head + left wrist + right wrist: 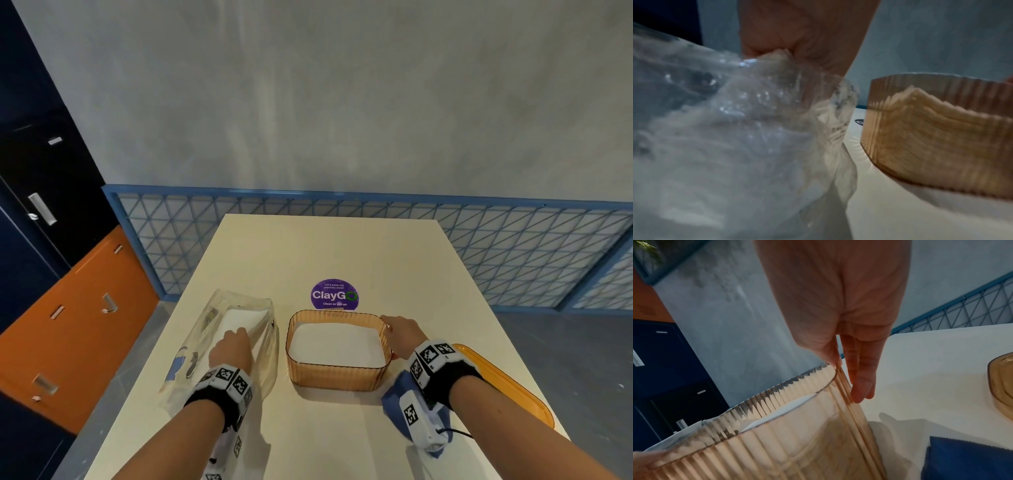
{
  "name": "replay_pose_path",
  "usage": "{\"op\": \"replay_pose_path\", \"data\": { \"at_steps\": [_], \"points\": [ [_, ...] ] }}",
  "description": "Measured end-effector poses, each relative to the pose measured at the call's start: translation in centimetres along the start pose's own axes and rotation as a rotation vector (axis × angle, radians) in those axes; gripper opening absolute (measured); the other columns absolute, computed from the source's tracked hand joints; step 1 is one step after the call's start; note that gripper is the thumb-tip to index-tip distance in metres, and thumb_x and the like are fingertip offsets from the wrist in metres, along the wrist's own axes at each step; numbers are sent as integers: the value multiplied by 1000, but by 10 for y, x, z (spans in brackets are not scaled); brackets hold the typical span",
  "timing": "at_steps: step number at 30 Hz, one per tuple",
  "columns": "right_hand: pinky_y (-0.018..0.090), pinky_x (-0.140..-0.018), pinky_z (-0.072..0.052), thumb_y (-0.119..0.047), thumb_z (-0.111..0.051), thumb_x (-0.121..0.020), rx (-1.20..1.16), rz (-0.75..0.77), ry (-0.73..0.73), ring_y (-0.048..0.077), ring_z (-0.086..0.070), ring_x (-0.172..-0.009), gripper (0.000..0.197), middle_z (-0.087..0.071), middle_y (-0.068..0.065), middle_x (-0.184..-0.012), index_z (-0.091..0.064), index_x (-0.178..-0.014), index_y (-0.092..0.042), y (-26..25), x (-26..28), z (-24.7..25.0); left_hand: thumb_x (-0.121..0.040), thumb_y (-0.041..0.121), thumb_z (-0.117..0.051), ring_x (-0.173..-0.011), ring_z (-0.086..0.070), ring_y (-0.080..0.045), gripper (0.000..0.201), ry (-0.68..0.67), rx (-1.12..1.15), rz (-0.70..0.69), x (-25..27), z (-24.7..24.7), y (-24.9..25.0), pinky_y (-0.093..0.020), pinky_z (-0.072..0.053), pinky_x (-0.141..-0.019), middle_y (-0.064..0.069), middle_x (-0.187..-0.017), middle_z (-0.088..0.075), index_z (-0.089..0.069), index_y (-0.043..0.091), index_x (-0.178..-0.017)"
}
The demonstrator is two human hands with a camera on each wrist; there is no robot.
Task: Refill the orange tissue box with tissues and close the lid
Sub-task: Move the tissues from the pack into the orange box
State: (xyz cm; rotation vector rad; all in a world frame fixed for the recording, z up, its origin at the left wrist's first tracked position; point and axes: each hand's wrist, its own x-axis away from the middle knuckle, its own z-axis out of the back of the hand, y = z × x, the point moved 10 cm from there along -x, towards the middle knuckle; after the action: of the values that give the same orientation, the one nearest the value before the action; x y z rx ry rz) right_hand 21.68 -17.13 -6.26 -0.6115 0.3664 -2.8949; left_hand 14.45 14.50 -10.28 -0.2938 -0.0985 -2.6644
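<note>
A cream tabletop (342,246) carries the orange tissue box (337,375), a ribbed, translucent open tub standing near the middle with a white stack of tissues (337,346) lying inside it, below the rim. Its orange lid (513,383) lies flat on the tabletop to the right, partly hidden under the right forearm. Just beyond the box a round purple "ClayGo" sticker (334,294) is stuck to the tabletop. A blue cloth (394,401) lies near the box's right front corner, under the right wrist. To the left of the box, close beside it but apart, lies a clear plastic tissue pack (239,329) with more white tissues showing in its open far end. Behind the tabletop runs a blue mesh railing (513,240), with dark blue and orange lockers (78,308) at the left.

The left hand (231,349) is in the pack; in the left wrist view its fingers are curled, pinching a bunch of tissue layers through crumpled plastic. The right hand (400,334) rests on the box's right wall: the thumb is at the rim, and straight fingers (863,382) lie along the outside of the wall, a narrow, light grip.
</note>
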Motion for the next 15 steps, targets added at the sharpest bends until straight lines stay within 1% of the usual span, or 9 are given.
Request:
{"op": "replay_pose_path", "data": {
  "at_steps": [3,5,7,8,9,11,12,13,15],
  "points": [
    [33,-106,-40,-8,-30,-98,-54,6,-32,29,-48,-127,44,-48,13,-141,-41,-140,-14,2,-3,-3,-97,8,-34,-117,-55,-27,31,11,126,37,0,28,-13,-36,-45,-96,-12,-128,-54,-47,7,-125],
    [30,-108,-35,-11,-34,-99,-79,15,26,27,-45,-130,41,-47,13,-142,-44,-139,-12,3,-2,8,-95,7,-37,-112,-58,-31,29,71,248,94,5,52,-25,-39,-47,-90,-15,-122,-59,-53,5,-120],
    [30,-105,-35,-13,-39,-98,-203,51,187,26,-50,-125,37,-52,13,-137,-50,-134,-9,0,3,34,-93,6,-41,-99,-62,-35,23,228,337,81,17,87,-26,-38,-47,-75,-19,-108,-65,-56,2,-109],
    [32,-102,-39,-15,-41,-98,-285,71,255,25,-54,-118,34,-57,13,-131,-55,-129,-8,-3,7,46,-91,7,-42,-91,-63,-36,19,320,360,44,27,106,-23,-36,-44,-67,-20,-100,-66,-56,1,-103],
    [35,-97,-44,-18,-42,-98,-384,85,273,24,-58,-108,32,-62,12,-124,-60,-122,-7,-8,9,54,-91,7,-43,-85,-62,-36,16,405,370,-6,38,125,-16,-33,-40,-62,-20,-93,-66,-55,2,-99],
    [40,-80,-53,-30,-40,-99,-689,92,114,23,-61,-88,35,-66,14,-109,-62,-113,-7,-28,14,54,-90,9,-44,-79,-60,-34,15,518,373,-106,62,154,4,-30,-35,-57,-14,-89,-66,-55,6,-99],
    [38,-71,-54,-38,-36,-99,-857,83,1,24,-63,-82,43,-67,15,-105,-60,-114,-5,-39,17,52,-91,10,-45,-80,-60,-32,18,555,383,-163,72,163,18,-30,-35,-56,-11,-91,-65,-57,10,-104],
    [34,-65,-55,-46,-33,-98,-995,78,-101,26,-66,-80,50,-68,17,-105,-58,-115,-6,-53,21,51,-90,10,-46,-81,-62,-30,23,592,404,-220,82,170,29,-30,-37,-57,-8,-95,-66,-58,13,-110],
    [31,-60,-58,-58,-30,-94,-1196,78,-259,30,-69,-80,59,-68,19,-107,-55,-115,-9,-76,28,53,-86,7,-54,-85,-66,-28,34,648,464,-404,101,175,57,-31,-48,-59,-4,-106,-68,-60,18,-118]
  ]
}}
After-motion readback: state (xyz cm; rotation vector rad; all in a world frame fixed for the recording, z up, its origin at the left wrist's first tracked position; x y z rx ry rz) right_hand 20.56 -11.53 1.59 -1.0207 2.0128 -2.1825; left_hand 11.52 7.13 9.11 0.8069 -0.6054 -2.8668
